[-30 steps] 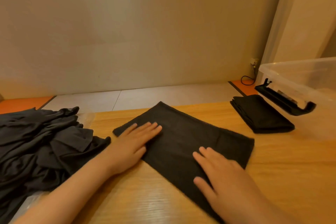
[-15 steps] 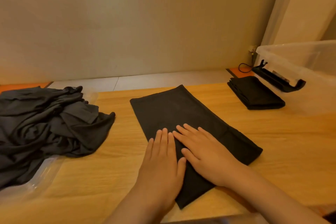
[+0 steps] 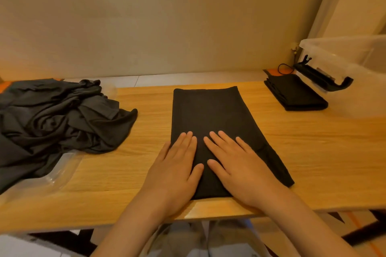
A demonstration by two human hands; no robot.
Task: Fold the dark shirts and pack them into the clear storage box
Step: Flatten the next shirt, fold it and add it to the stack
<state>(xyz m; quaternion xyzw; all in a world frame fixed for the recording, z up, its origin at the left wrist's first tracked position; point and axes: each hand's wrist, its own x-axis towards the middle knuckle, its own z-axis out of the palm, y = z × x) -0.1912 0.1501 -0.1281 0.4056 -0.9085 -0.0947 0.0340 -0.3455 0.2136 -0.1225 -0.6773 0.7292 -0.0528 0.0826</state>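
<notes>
Head view, one entry: half-folded dark shirt [image 3: 211,119] lying lengthwise at centre of wooden surface [image 3: 313,152]. Left hand [image 3: 175,167] and right hand [image 3: 236,165] rest flat on its near end, fingers straight, likely smoothing creases. Unfolded shirt pile [image 3: 54,119] waits left; folded shirt [image 3: 296,94] sits just beside clear storage box [image 3: 355,56], staged for packing.

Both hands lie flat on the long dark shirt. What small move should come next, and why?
Probably fold the near end over to the far end. The long shirt is a narrow strip, longer than the folded shirt beside the clear box, and the left hand and right hand rest flat on its near end.
</notes>
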